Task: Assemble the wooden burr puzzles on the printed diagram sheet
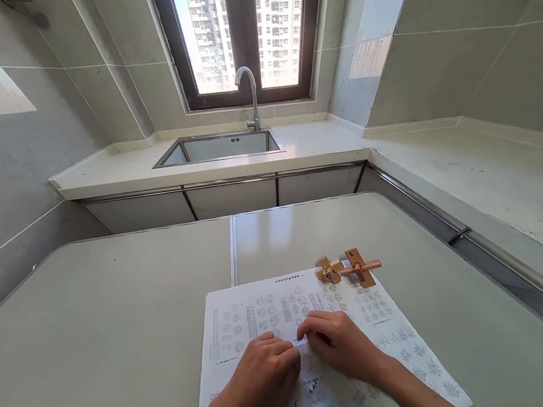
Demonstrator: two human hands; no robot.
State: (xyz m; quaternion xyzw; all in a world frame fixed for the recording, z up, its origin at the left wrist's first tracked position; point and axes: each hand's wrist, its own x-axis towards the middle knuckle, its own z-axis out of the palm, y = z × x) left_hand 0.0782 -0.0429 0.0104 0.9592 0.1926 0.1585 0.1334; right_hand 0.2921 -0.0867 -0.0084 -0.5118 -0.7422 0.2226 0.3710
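A large white instruction sheet (pixel 260 306), printed with small line drawings and diagrams, lies on the table under both my hands. My left hand (pixel 269 369) is closed on its middle, fingers curled under and the fingertips hidden. Just to the right, my right hand (pixel 339 342) is also closed, its index finger and thumb bent towards the paper near the left hand. Whether either holds anything small is hidden. Beyond the right hand, on the sheet's far right edge, sit a light wooden puzzle piece cluster (pixel 330 269) and a reddish-brown wooden cross-shaped piece (pixel 360 267) marked with a number.
The pale table (pixel 95 349) has a seam down its middle. Behind it, a counter (pixel 322 135) holds a sink (pixel 223 146) with a tall faucet (pixel 253 98) below a window. Another counter (pixel 509 170) with a metal rail runs along the right.
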